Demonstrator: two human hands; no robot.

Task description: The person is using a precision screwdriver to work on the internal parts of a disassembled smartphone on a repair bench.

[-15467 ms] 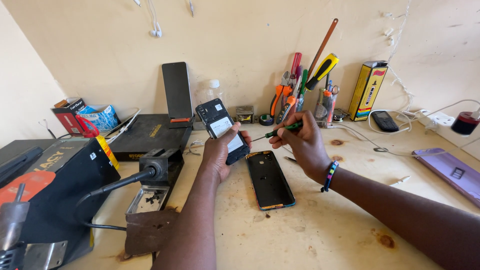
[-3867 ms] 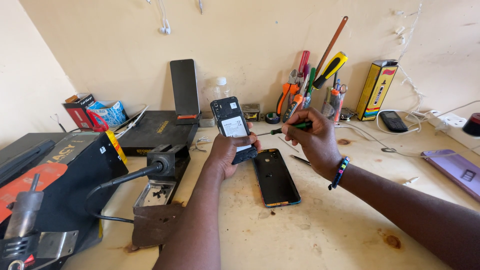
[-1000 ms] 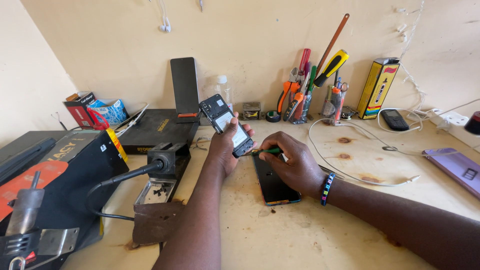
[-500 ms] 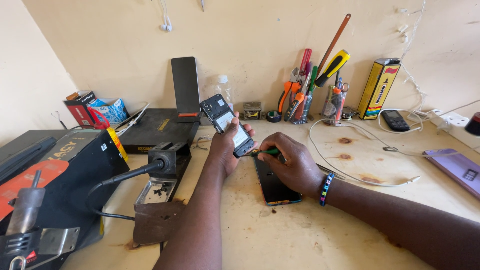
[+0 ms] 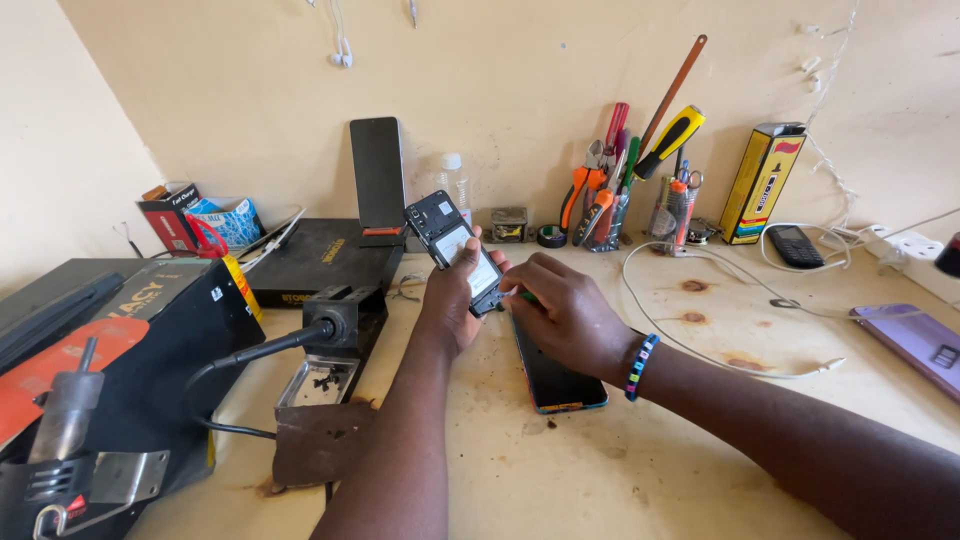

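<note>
My left hand (image 5: 452, 300) holds an opened black phone (image 5: 455, 247) with its back cover off, tilted up above the bench. My right hand (image 5: 563, 313) grips a green-handled screwdriver (image 5: 522, 297), most of it hidden in my fist, its tip at the phone's lower edge. A second black phone (image 5: 555, 373) lies flat on the wooden bench just under my right hand. A beaded bracelet (image 5: 640, 366) circles my right wrist.
A black soldering station (image 5: 120, 360) and a metal stand (image 5: 322, 385) sit at the left. A tool holder (image 5: 612, 215) with pliers and screwdrivers stands at the wall, beside a yellow box (image 5: 762, 183). A white cable (image 5: 740, 330), small keypad phone (image 5: 794, 245) and purple phone (image 5: 915, 340) lie right.
My right hand has moved left from the tool holder down to the held phone's lower edge, bringing the screwdriver with it. The left hand has tilted the phone slightly.
</note>
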